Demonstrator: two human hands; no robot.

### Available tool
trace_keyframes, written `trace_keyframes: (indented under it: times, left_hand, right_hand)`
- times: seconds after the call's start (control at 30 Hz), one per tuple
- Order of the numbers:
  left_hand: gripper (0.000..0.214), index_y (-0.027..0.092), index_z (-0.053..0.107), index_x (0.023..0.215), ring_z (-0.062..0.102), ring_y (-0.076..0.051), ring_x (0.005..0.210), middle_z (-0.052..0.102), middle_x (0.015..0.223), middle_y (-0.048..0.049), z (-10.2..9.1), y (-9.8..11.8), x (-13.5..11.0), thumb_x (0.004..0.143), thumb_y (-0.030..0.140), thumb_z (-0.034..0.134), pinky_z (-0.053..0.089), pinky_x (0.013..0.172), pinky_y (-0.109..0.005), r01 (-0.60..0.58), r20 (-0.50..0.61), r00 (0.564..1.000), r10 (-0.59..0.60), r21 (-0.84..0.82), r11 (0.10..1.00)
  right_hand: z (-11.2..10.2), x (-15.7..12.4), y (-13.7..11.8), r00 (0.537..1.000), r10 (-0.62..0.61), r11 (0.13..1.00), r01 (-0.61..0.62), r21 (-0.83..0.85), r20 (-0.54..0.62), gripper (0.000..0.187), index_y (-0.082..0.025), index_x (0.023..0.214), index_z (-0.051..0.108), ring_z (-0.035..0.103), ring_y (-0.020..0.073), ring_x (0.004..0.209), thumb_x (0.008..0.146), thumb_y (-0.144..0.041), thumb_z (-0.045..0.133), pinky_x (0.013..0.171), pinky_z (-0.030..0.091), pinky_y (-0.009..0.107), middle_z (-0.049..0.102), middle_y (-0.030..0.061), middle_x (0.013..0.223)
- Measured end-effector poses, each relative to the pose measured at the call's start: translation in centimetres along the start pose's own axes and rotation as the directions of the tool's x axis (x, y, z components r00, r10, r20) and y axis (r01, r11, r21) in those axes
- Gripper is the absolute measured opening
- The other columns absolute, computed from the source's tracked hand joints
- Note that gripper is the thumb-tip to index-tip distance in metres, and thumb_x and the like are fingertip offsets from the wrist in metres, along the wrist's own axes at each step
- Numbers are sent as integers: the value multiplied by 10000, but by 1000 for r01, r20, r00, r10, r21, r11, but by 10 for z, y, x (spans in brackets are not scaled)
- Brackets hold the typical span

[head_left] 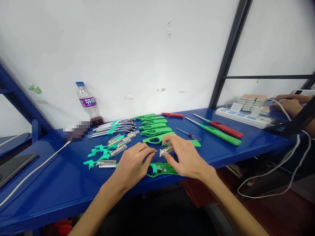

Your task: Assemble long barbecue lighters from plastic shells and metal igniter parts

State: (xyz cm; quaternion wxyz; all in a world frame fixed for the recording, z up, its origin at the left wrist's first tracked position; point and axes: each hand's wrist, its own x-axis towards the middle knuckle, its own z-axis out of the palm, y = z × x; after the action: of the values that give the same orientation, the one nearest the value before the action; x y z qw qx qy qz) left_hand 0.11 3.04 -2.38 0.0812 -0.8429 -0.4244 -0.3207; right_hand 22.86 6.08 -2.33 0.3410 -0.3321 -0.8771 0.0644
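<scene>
My right hand holds a small clear lighter fuel tank between thumb and fingers, its pale valve end facing left. Beside that end, my left hand pinches a tiny thin piece too small to name. Below both hands lies an open green lighter shell with a teal trigger and wiring in it. More green shells are lined up behind my hands. To the left are several clear fuel tanks, teal triggers and metal lighter tubes with wires.
A screwdriver, a green lighter and a red lighter lie to the right, near a white power strip. A drink bottle leans on the wall. A phone and white cable are left. Another person's hands show far right.
</scene>
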Motion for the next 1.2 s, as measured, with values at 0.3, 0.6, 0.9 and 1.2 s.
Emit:
trace_keyframes:
  times: [0.3, 0.6, 0.9, 1.2]
  left_hand:
    - [170, 173, 716, 1079, 681, -213, 875, 741, 966, -64, -1, 1, -2, 1049, 187, 549, 549, 791, -352, -25, -60, 998, 24, -28, 999]
    - [156, 174, 720, 1060, 661, -208, 906, 717, 986, -67, -2, 4, -1, 1036, 158, 566, 551, 790, -344, -44, -58, 997, 41, -60, 997]
    - [166, 186, 710, 1069, 669, -210, 916, 721, 988, -71, -2, 4, 1, 1043, 166, 548, 560, 801, -348, -44, -59, 997, 40, -57, 997]
    - [167, 181, 719, 1050, 683, -211, 903, 734, 981, -71, -3, 5, 0, 1035, 169, 553, 568, 797, -351, -56, -79, 996, 51, -61, 997]
  right_hand:
    - [-3, 3, 0, 1000, -7, 1000, 7, -22, 2, 148, -238, 1033, 531, 626, 227, 935, 1101, -312, 423, 759, 408, 350, 676, 40, 1033]
    - [-3, 3, 1, 1000, -19, 1000, 19, 7, 20, 147, -236, 1038, 537, 607, 204, 919, 1113, -312, 436, 784, 410, 334, 660, 21, 1018]
    - [-3, 3, 1, 1000, -23, 1000, 23, 13, 12, 147, -234, 1030, 552, 623, 213, 924, 1104, -312, 452, 778, 413, 336, 682, 31, 1016]
    - [-3, 2, 1, 1000, -19, 1000, 19, 15, 13, 145, -237, 1038, 553, 634, 217, 933, 1104, -316, 451, 778, 419, 339, 691, 36, 1033]
